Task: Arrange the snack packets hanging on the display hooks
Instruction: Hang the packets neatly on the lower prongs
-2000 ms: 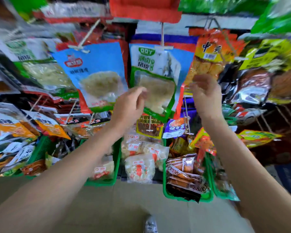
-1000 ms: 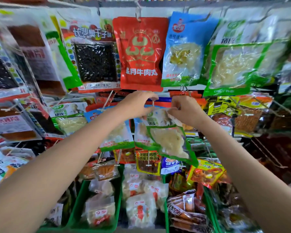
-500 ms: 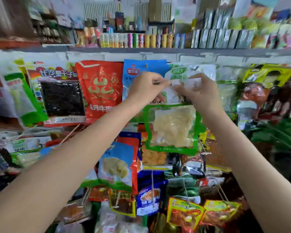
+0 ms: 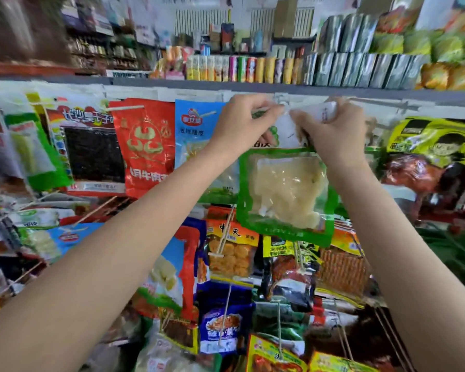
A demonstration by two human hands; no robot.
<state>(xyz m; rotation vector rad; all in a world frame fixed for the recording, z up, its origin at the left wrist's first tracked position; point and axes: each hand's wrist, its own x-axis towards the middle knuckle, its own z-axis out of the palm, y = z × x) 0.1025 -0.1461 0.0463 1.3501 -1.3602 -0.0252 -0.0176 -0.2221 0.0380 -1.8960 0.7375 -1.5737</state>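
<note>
A green-bordered snack packet (image 4: 286,194) with a clear window of pale food hangs from both my hands, up at the top row of hooks. My left hand (image 4: 239,127) pinches its upper left edge. My right hand (image 4: 330,130) grips the upper right corner, and the white top of the packet is crumpled between my fingers. Just under the grey shelf edge (image 4: 172,84), a hook tip (image 4: 281,99) shows between my hands. A blue packet (image 4: 196,135) and a red packet (image 4: 145,146) hang to the left in the same row.
A black-windowed packet (image 4: 91,154) hangs further left and a yellow-green packet (image 4: 435,140) to the right. Lower rows carry several packets on long hooks, including an orange one (image 4: 231,251). Cans and boxes (image 4: 242,68) line the shelf above.
I lifted the green-bordered packet off a lower hook and raised it with both hands to the top row. My view tilted up from the floor bins to the upper shelf.
</note>
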